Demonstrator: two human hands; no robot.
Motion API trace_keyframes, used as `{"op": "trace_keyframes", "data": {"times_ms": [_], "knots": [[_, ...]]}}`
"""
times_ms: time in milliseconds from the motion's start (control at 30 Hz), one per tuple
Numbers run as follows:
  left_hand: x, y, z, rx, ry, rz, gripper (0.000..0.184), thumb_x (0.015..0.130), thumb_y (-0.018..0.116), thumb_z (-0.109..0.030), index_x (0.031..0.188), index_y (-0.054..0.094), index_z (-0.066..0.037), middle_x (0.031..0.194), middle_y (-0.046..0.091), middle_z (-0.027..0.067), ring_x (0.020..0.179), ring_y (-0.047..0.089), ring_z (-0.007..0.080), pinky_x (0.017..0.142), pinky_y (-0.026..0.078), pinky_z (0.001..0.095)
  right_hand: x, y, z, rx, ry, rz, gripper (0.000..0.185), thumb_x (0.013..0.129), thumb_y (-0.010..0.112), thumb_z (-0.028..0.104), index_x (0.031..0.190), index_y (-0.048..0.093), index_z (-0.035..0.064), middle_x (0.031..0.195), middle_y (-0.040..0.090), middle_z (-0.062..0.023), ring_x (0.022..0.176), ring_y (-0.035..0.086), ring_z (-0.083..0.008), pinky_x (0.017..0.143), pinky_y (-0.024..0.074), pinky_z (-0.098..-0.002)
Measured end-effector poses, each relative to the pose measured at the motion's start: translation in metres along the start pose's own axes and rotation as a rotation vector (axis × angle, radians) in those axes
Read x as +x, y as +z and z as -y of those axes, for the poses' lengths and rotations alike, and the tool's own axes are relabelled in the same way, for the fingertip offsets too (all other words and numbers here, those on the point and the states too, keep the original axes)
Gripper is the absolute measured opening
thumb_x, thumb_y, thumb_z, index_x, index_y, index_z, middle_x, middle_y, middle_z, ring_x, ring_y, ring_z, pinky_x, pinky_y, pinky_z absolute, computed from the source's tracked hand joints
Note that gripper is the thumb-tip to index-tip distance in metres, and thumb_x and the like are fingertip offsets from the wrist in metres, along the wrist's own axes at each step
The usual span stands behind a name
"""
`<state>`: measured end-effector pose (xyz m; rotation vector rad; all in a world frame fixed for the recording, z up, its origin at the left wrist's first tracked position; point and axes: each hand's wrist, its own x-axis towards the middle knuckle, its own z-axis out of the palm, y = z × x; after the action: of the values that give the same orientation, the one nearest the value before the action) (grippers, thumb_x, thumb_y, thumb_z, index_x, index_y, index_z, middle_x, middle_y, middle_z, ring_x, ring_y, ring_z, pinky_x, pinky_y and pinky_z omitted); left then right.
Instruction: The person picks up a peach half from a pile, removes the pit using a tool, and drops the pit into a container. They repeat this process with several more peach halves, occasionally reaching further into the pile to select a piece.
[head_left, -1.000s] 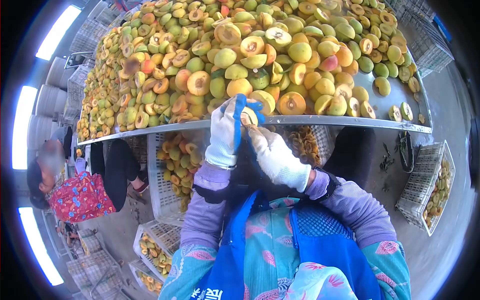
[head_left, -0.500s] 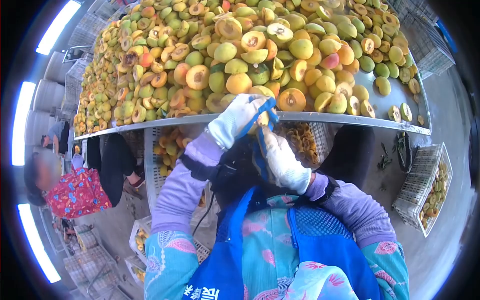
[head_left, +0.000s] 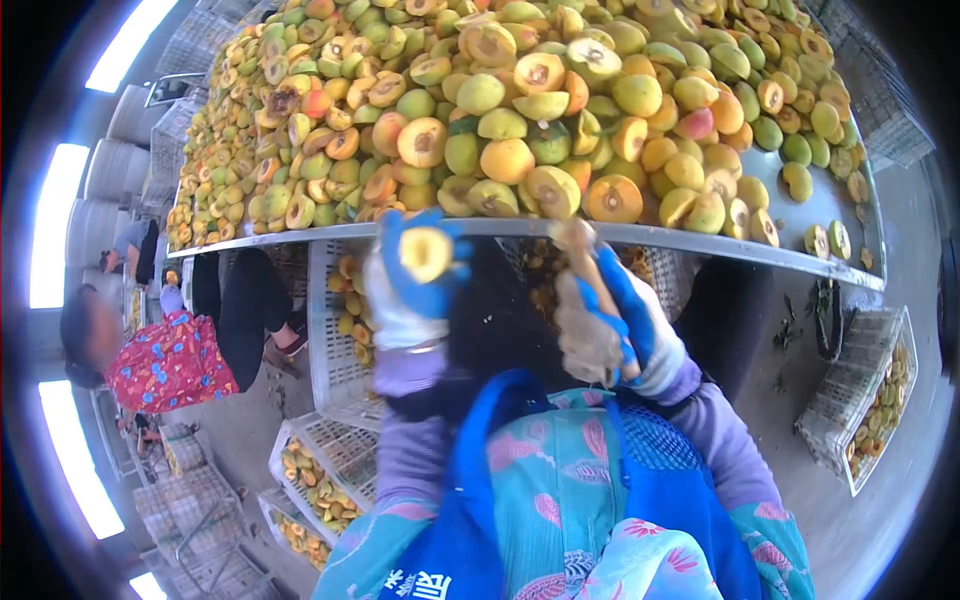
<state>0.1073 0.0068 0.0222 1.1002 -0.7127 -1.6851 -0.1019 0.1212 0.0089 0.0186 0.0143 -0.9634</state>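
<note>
My left hand (head_left: pixel 415 275), in a white glove with blue coating, is in front of the table edge. Its fingers hold a peach half (head_left: pixel 426 254), yellow cut face toward me. My right hand (head_left: pixel 630 325), gloved the same way, is closed around the wooden handle of a tool (head_left: pixel 592 275). The tool points up toward the table rim; its tip is blurred and I cannot make out its shape. Just beyond both hands lies a big heap of halved peaches (head_left: pixel 505 160), green, yellow and orange, many with brown stone centres showing.
The metal table (head_left: pixel 830 268) has a raised rim. Beneath it stands a crate (head_left: pixel 328 330) holding fruit. Another crate of fruit (head_left: pixel 855 400) is on the floor at right, and more crates (head_left: pixel 320 480) at lower left. A person in a red patterned garment (head_left: pixel 170 365) sits at left.
My hands, together at the table rim before, have separated. The left moved left with the peach half, its cut face now visible; the right drew back toward me with the tool.
</note>
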Motion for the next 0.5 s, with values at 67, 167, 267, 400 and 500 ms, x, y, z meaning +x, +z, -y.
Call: {"op": "trace_keyframes", "data": {"times_ms": [67, 167, 267, 400, 500], "knots": [[0.038, -0.066, -0.022, 1.184, 0.437, -0.327, 0.038, 0.085, 0.067, -0.036, 0.088, 0.067, 0.002, 0.082, 0.067, 0.0181, 0.069, 0.066, 0.0259, 0.06, 0.052, 0.0359, -0.017, -0.039, 0.002, -0.058, 0.007, -0.261, 0.043, 0.096, 0.043, 0.053, 0.084, 0.05, 0.0129, 0.056, 0.044, 0.001, 0.043, 0.041, -0.0125, 0.048, 0.0369, -0.028], [0.066, -0.015, -0.05, 1.45, 0.901, -0.419, 0.037, 0.077, 0.073, -0.029, 0.1, 0.066, 0.0, 0.095, 0.063, 0.0211, 0.089, 0.06, 0.0345, 0.079, 0.048, 0.0419, -0.015, -0.066, -0.014, -0.184, 0.035, -0.62, 0.047, 0.091, 0.049, 0.059, 0.082, 0.05, 0.0126, 0.062, 0.048, -0.0014, 0.053, 0.047, -0.0145, 0.05, 0.0405, -0.0283], [0.135, 0.017, -0.027, 1.851, 0.829, -0.142, 0.045, 0.077, 0.068, -0.025, 0.117, 0.058, -0.007, 0.105, 0.061, 0.0195, 0.099, 0.059, 0.0375, 0.084, 0.048, 0.0449, 0.001, -0.03, -0.014, -0.574, -0.076, -0.624, 0.051, 0.089, 0.05, 0.063, 0.08, 0.05, 0.0126, 0.059, 0.047, -0.0012, 0.049, 0.047, -0.014, 0.045, 0.04, -0.0273], [0.148, 0.019, -0.038, 1.845, 0.756, -0.011, 0.042, 0.074, 0.07, -0.02, 0.113, 0.058, -0.011, 0.099, 0.064, 0.0165, 0.087, 0.063, 0.0351, 0.08, 0.05, 0.0438, 0.01, -0.004, 0.008, -0.515, -0.167, -0.923, 0.046, 0.093, 0.05, 0.055, 0.082, 0.054, 0.01, 0.063, 0.05, -0.0015, 0.051, 0.049, -0.0107, 0.047, 0.0412, -0.0249], [0.092, 0.025, -0.046, 0.812, 0.314, 0.01, 0.032, 0.077, 0.073, -0.007, 0.107, 0.061, -0.007, 0.096, 0.067, 0.0082, 0.087, 0.064, 0.0167, 0.074, 0.053, 0.0264, 0.027, -0.007, 0.001, -1.307, -0.646, -0.863, 0.039, 0.097, 0.046, 0.037, 0.101, 0.059, 0.0009, 0.076, 0.062, -0.0121, 0.064, 0.058, -0.0236, 0.06, 0.0468, -0.0358]]}}
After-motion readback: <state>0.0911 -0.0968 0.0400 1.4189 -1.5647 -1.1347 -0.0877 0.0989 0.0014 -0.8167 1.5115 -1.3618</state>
